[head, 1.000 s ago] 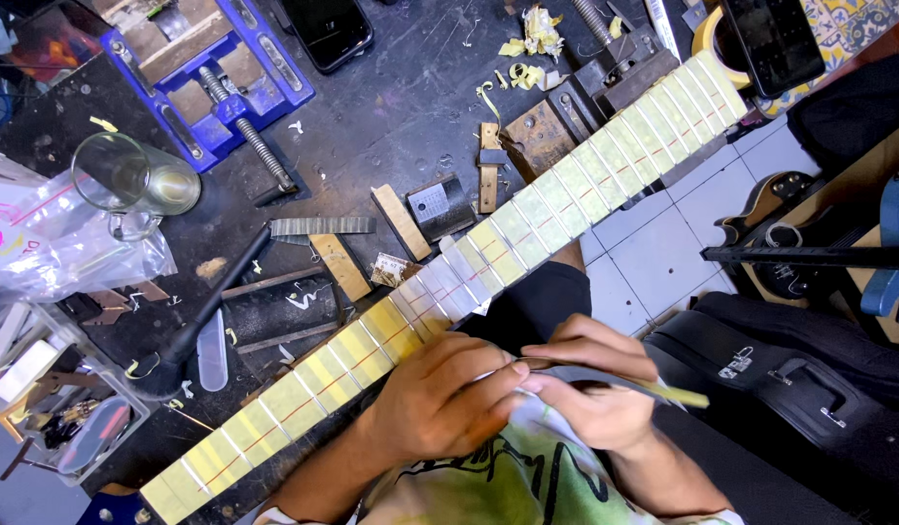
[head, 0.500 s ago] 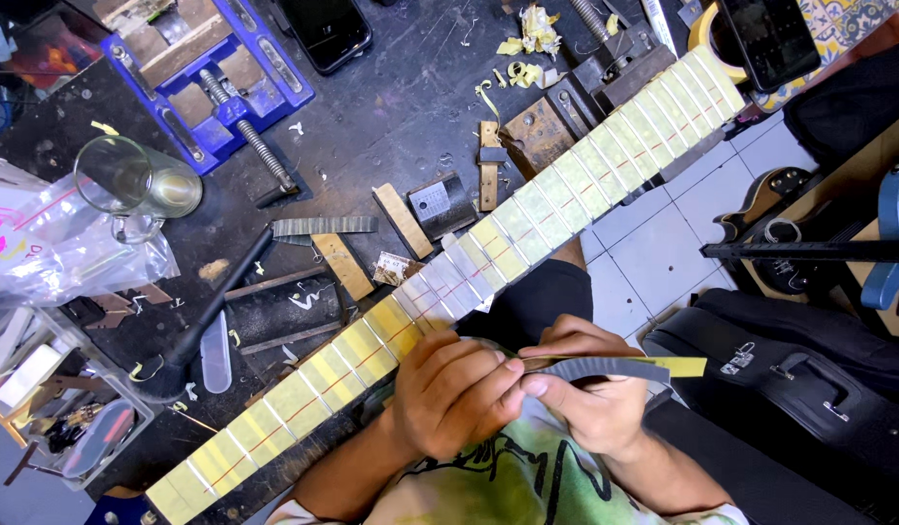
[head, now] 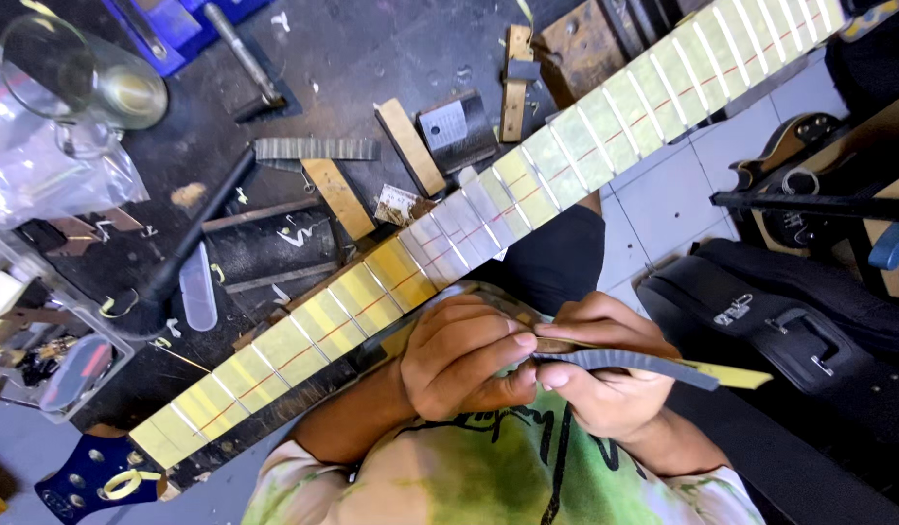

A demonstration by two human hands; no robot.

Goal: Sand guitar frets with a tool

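A guitar neck (head: 488, 214) lies diagonally across the bench, its fretboard masked with yellow and pale tape between the frets. Its blue headstock (head: 85, 476) is at the lower left. Just below the neck's middle, my left hand (head: 459, 360) and my right hand (head: 605, 384) meet over my lap. Both pinch a thin dark grey strip (head: 644, 362) that points right and ends in a yellow tip (head: 741, 375). My left fingers cover the strip's left end. Neither hand touches the neck.
A glass mug (head: 80, 83) and a plastic bag (head: 41, 170) sit at the upper left. Wooden blocks (head: 337, 194), a ridged file (head: 313, 149) and a black bar (head: 192, 228) lie on the dark bench. A black guitar case (head: 790, 311) and a guitar (head: 799, 146) rest on the tiled floor at right.
The view has drawn closer to the bench. My hands have stayed together below the neck, and more of the dark grey strip now shows out to the right.
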